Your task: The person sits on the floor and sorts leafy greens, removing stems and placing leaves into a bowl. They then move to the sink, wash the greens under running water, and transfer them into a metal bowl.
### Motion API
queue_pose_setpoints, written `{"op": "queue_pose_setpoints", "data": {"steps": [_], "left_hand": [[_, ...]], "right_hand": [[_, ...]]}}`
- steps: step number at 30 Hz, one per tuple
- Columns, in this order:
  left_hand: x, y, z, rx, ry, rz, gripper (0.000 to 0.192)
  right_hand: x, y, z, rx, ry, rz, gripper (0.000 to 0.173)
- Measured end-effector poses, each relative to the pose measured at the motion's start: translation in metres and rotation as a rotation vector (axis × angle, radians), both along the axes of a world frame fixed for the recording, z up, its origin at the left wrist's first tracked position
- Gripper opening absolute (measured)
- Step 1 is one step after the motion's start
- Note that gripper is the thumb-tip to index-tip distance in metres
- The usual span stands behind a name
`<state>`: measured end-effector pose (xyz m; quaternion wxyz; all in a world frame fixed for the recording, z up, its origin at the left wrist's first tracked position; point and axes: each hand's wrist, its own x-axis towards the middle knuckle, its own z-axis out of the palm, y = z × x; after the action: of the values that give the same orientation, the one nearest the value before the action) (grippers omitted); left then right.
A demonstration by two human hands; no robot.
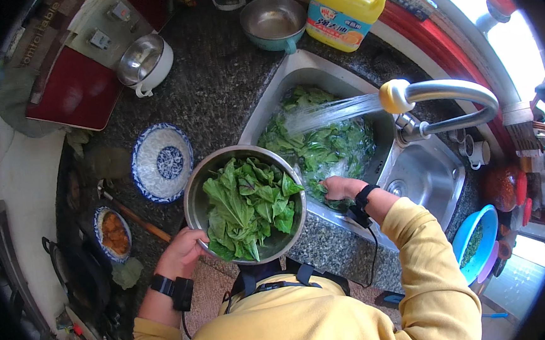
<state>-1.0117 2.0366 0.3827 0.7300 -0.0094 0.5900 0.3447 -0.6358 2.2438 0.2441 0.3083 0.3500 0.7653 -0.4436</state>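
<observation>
With my left hand [184, 250] I grip the rim of a stainless steel bowl [192, 208] at its lower left side. Green leafy vegetables [251, 204] lie in the bowl, which is tilted slightly. My right hand [340, 188] reaches into the larger basin of a steel sink [266, 85], its fingers down among leafy greens [318, 143] in water; what the fingers do is partly hidden. Water sprays from the yellow and white head of a faucet [395, 96] onto the greens.
A blue-patterned plate [143, 165], a dish of orange food [115, 232] and a wooden-handled utensil [136, 218] lie left. Metal pots [163, 64] and a yellow detergent jug [337, 11] stand behind. The smaller basin [427, 173] and a blue bowl [459, 247] are right.
</observation>
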Motion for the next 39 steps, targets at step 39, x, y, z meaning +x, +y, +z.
{"op": "queue_pose_setpoints", "data": {"steps": [39], "left_hand": [[-0.003,0.006,-0.010,0.130,-0.119,-0.056,0.044]], "right_hand": [[-0.157,-0.097,0.177,0.597,0.673,0.317,0.041]]}}
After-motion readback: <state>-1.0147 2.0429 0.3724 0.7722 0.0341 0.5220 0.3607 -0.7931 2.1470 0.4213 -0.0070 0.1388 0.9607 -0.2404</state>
